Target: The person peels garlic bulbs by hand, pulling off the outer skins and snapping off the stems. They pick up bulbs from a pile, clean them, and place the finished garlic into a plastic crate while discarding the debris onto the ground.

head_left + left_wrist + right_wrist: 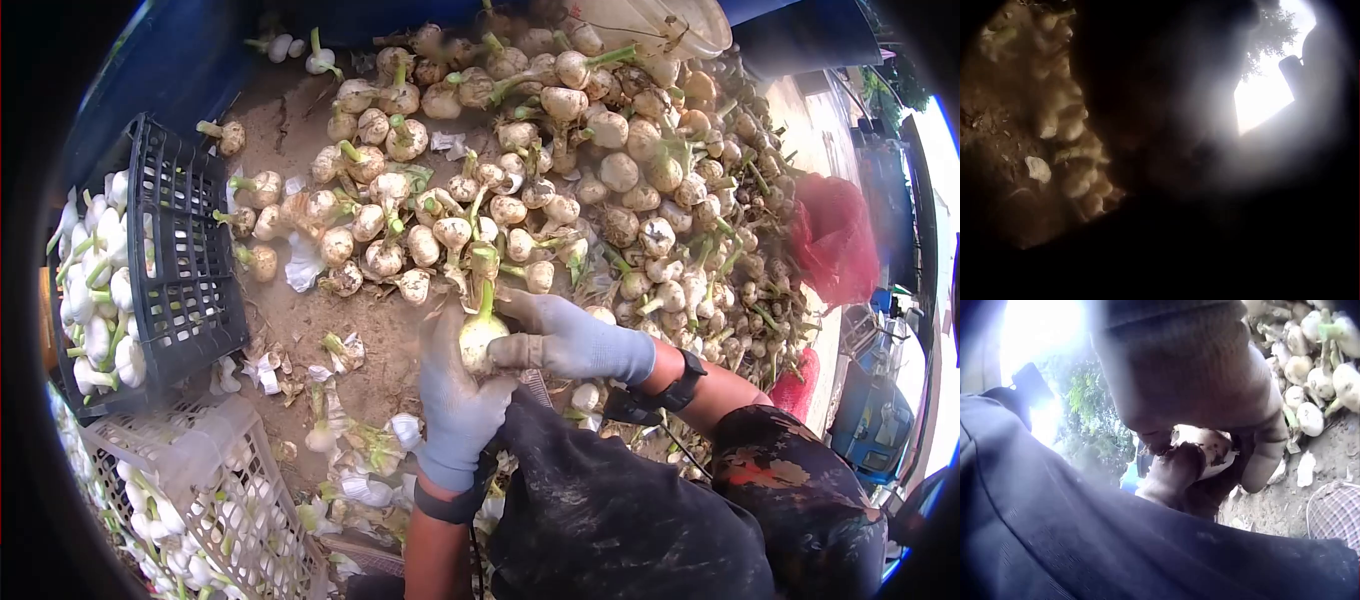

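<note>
Both hands wear pale, dirt-stained gloves. In the head view a garlic bulb (480,338) with a thick green stem pointing up is held between them. The left hand (455,400) grips the bulb from its left and below. From the right, the right hand (575,338) pinches it, thumb across the bulb's front. In the right wrist view the right hand (1191,375) is bent over the whitish bulb (1210,444), whose underside shows brown bits; other gloved fingers touch it from below. The left wrist view is mostly dark, and the left hand cannot be made out there.
A large heap of untrimmed garlic (620,170) spreads beyond the hands and to the right. At the left stand a black crate (185,260) and a whitish crate (215,430), both holding white bulbs. Peeled skins (365,490) litter the soil; a red net bag (835,240) lies right.
</note>
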The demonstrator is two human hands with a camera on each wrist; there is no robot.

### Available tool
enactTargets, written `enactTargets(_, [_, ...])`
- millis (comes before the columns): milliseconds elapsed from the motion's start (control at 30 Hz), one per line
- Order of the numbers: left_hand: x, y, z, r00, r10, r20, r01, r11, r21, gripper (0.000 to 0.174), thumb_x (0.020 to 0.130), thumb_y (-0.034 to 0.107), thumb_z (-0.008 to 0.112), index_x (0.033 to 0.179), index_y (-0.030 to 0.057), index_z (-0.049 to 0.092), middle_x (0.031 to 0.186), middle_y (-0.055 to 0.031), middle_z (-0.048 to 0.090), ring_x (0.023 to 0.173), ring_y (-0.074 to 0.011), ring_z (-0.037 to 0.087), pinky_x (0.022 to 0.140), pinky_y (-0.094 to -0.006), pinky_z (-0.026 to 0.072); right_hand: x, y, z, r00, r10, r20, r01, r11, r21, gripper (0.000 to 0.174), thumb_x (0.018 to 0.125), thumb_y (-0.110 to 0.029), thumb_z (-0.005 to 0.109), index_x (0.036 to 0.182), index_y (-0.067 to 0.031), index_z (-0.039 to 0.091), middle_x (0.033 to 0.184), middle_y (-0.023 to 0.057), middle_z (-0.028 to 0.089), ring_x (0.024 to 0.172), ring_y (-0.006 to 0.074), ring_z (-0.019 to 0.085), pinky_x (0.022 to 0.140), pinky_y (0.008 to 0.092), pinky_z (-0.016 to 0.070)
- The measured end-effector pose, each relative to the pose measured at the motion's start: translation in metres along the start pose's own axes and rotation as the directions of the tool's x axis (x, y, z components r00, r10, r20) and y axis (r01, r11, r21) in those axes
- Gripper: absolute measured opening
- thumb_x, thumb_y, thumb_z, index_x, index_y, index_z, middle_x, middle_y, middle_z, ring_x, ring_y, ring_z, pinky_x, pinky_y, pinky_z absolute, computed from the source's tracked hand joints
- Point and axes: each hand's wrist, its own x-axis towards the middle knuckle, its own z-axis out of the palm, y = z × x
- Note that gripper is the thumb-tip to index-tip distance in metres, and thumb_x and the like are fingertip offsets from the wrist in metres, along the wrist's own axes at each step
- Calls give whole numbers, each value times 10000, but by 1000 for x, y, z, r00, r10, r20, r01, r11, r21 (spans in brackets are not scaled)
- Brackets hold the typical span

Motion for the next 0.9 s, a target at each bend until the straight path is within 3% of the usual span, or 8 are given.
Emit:
enactTargets(67, [-5, 1, -11, 977, -210, 29, 212, 968, -138, 808, 595, 132, 780, 1300, -26, 417, 1230, -192, 467, 1136, -304, 496, 959, -392, 417, 4, -4, 1, 1000, -3, -15, 0, 981, -193, 515, 874, -361, 622, 1188, 37, 532, 1012, 242, 618, 1011, 335, 607, 824, 380, 486])
enactTargets(200, [-21, -3, -23, 999, 43, -27, -33, 955, 296, 722, 563, 80, 788, 1202, -29, 470, 1140, -158, 510, 1046, -248, 533, 896, -357, 450, 20, 3, 18, 995, 94, -14, -91, 892, -443, 546, 900, -480, 541, 971, 60, 585, 755, 292, 595, 779, 423, 621, 668, 427, 484])
enactTargets(500, [-31, -23, -49, 973, -210, -93, 199, 973, -114, 794, 542, 22, 770, 1259, -38, 434, 1161, -102, 495, 1022, -197, 535, 914, -309, 451, 17, -8, 40, 1000, 13, 2, -11, 894, -448, 320, 898, -279, 563, 867, 39, 551, 760, 258, 580, 767, 431, 588, 663, 463, 461])
enactTargets(600, [-37, -32, -59, 964, -256, -72, 185, 838, -513, 732, 665, 201, 756, 1293, 7, 434, 1155, -120, 525, 1035, -223, 551, 912, -306, 465, 17, -15, 39, 994, 107, 25, -78, 846, -528, 299, 873, -277, 572, 902, 20, 552, 808, 224, 606, 811, 409, 595, 734, 479, 468])
enactTargets(667, [-41, -36, -60, 831, -537, 143, 280, 182, -943, 791, 716, 431, 750, 1351, 109, 406, 1084, -117, 568, 802, -218, 608, 589, -281, 503, 18, 1, 36, 964, -177, 198, 264, 549, -793, 332, 851, -303, 597, 944, 14, 563, 781, 182, 616, 766, 399, 595, 739, 478, 467])
enactTargets(733, [-36, -33, -48, 775, -629, 63, 262, 229, -938, 883, 720, 576, 700, 1399, 143, 337, 1070, -116, 569, 735, -209, 606, 474, -240, 442, 22, 17, 39, 882, -454, 129, 369, 493, -788, 378, 813, -345, 654, 954, 0, 589, 757, 147, 619, 735, 384, 590, 750, 476, 465])
enactTargets(867, [-40, -30, -37, 875, -483, -34, 183, 394, -901, 936, 698, 532, 752, 1421, 136, 309, 1069, -92, 563, 714, -159, 581, 492, -221, 438, 25, 19, 47, 987, -156, -22, 150, 973, -177, 347, 808, -299, 701, 990, -12, 628, 852, 172, 661, 797, 319, 646, 720, 374, 500])
enactTargets(900, [-39, -26, -38, 891, -447, -80, 271, 665, -696, 938, 704, 515, 756, 1424, 119, 301, 1062, -88, 563, 748, -155, 580, 510, -236, 456, 24, 19, 48, 998, -46, -43, 44, 998, -53, 306, 828, -267, 680, 992, -13, 633, 856, 175, 666, 784, 288, 655, 696, 350, 502])
